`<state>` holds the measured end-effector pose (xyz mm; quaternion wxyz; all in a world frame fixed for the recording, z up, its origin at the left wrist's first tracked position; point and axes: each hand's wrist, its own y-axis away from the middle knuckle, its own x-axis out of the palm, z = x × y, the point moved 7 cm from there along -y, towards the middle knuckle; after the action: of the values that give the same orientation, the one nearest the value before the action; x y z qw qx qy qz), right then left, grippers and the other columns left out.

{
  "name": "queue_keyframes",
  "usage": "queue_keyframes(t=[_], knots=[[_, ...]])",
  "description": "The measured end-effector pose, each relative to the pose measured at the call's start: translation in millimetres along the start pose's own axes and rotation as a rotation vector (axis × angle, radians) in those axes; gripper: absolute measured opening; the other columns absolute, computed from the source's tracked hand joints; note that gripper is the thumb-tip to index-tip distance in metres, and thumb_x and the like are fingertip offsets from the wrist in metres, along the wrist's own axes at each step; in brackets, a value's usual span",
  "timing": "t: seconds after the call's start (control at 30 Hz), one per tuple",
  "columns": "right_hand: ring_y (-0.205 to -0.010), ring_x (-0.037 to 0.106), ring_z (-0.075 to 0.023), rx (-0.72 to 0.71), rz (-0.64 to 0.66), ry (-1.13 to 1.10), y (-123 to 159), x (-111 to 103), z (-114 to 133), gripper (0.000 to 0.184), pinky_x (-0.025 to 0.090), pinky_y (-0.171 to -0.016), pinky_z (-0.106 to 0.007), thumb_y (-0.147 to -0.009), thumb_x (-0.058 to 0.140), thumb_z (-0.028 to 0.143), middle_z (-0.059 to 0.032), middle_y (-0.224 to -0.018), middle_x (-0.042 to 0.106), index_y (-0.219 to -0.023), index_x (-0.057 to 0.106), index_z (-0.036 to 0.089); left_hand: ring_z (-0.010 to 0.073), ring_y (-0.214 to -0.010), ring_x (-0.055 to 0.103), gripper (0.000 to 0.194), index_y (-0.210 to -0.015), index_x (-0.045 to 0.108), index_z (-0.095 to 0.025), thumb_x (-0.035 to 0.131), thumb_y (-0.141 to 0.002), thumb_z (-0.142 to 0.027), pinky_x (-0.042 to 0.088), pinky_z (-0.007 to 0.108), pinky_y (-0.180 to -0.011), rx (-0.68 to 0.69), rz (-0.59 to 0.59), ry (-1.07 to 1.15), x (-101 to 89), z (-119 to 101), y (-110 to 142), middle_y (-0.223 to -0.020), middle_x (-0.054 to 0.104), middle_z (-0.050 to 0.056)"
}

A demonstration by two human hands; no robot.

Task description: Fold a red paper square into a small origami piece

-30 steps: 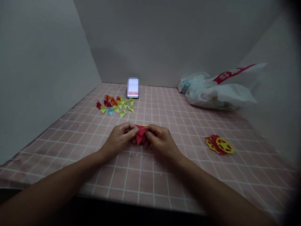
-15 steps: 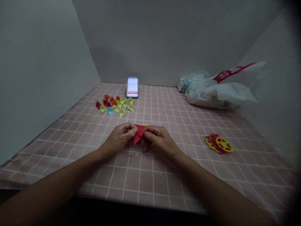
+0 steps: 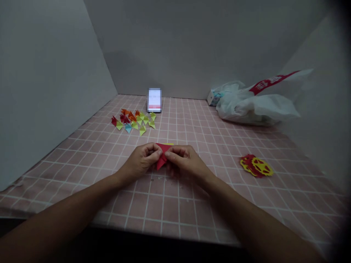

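A partly folded piece of red paper (image 3: pixel 161 164) is held between my two hands, just above the table, with a pointed corner toward me. My left hand (image 3: pixel 144 157) pinches its left side between thumb and fingers. From the right, my right hand (image 3: pixel 184 157) grips it, the thumb pressed on the middle of the fold. Behind it a strip of yellow paper (image 3: pixel 168 144) shows; most of it is hidden by the red paper and my fingers. Several small folded paper pieces (image 3: pixel 142 130) in red, orange, yellow-green and blue lie grouped beyond my left hand.
A phone (image 3: pixel 154 100) with a lit, blurred screen stands at the back. At the back right lies a white plastic bag (image 3: pixel 246 109) beside a small box (image 3: pixel 211 98). Red and yellow gear-shaped cut-outs (image 3: pixel 261 167) lie on the checked tablecloth (image 3: pixel 219 153). Pale walls enclose the table.
My right thumb and fingers have shifted left over the red paper, onto its middle fold. The paper has tilted slightly between the frames. My left hand keeps its hold.
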<state>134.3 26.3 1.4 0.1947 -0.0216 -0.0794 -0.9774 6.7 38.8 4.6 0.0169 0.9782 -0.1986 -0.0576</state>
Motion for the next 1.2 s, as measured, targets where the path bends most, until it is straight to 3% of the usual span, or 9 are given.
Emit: queue_keyframes(t=[0.2,0.47,0.6,0.7,0.83,1.2], knots=[[-0.040,0.051,-0.0071,0.066,-0.040,-0.053,0.8,-2.3,-5.3,0.028,0.040,-0.039,-0.017,-0.086,0.062,0.037,0.0034,-0.050,0.057,-0.066,0.059,0.018,0.0092,-0.054,0.046,0.025,-0.077,0.057,-0.018,0.063,-0.087,-0.040,0.036,0.022,-0.054,-0.015,0.040,0.049,2.8,1.1,-0.5,-0.062,0.054,-0.004],[-0.040,0.050,-0.0068,0.007,-0.032,-0.028,-1.6,-2.6,-5.1,0.031,0.039,-0.039,-0.017,-0.089,0.061,0.042,0.0037,-0.051,0.056,-0.071,0.062,0.017,0.0096,-0.056,0.049,0.028,-0.075,0.062,-0.017,0.066,-0.089,-0.041,0.039,0.023,-0.056,-0.043,0.068,0.083,4.1,5.6,-0.1,-0.063,0.058,-0.002],[-0.041,0.051,-0.0076,-0.022,-0.030,-0.031,-2.7,-3.2,-4.9,0.030,0.041,-0.041,-0.018,-0.090,0.059,0.044,0.0039,-0.053,0.056,-0.076,0.062,0.017,0.0098,-0.058,0.052,0.028,-0.075,0.063,-0.016,0.067,-0.088,-0.040,0.042,0.024,-0.059,-0.040,0.049,0.112,2.1,6.9,-0.3,-0.065,0.060,-0.002],[-0.041,0.050,-0.0080,-0.045,-0.075,-0.013,-2.0,-6.0,-1.7,0.031,0.040,-0.040,-0.019,-0.089,0.059,0.044,0.0040,-0.052,0.055,-0.072,0.059,0.018,0.0127,-0.069,0.061,0.019,-0.086,0.067,-0.015,0.072,-0.084,-0.034,0.048,0.026,-0.068,-0.011,0.031,0.145,0.8,4.1,-0.3,-0.076,0.068,0.001],[-0.041,0.048,-0.0076,-0.068,-0.147,0.024,0.0,-9.9,2.7,0.036,0.037,-0.039,-0.019,-0.090,0.057,0.044,0.0037,-0.052,0.053,-0.065,0.055,0.018,0.0156,-0.078,0.067,0.023,-0.096,0.068,-0.016,0.077,-0.078,-0.027,0.054,0.030,-0.076,0.052,-0.013,0.178,-1.9,-2.6,0.0,-0.087,0.072,0.003],[-0.046,0.051,-0.0087,-0.106,-0.125,-0.004,-1.9,-5.4,-2.6,0.036,0.039,-0.045,-0.021,-0.091,0.056,0.048,0.0024,-0.057,0.056,-0.070,0.058,0.018,0.0141,-0.069,0.063,0.014,-0.085,0.067,-0.015,0.070,-0.079,-0.027,0.052,0.028,-0.067,0.084,-0.131,0.045,-8.1,-10.0,3.9,-0.078,0.069,0.002]])
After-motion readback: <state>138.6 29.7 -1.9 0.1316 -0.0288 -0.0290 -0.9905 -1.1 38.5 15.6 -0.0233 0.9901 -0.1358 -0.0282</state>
